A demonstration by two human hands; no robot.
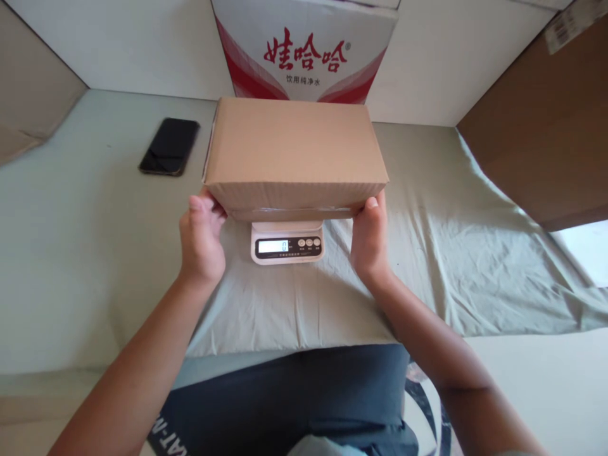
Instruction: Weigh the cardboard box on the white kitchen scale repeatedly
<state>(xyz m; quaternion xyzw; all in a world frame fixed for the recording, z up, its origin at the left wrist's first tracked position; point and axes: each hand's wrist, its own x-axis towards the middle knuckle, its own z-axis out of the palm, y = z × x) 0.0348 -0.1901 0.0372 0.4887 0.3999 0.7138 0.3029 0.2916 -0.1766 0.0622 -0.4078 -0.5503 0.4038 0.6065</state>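
Cardboard box [294, 149] over scale [287, 241] (pale green sheet [451, 253]), white walls [142, 44].

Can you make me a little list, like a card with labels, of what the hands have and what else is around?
left hand: grips the near left corner of the cardboard box
right hand: grips the near right corner of the same box
box: closed, plain brown, held over the scale; whether it rests on it cannot be told
scale display: reads 0
phone: black, flat on the cloth, left of the box
cloth: pale green, wrinkled
behind the box: a red and white carton with printed characters
far right: large brown cardboard piece
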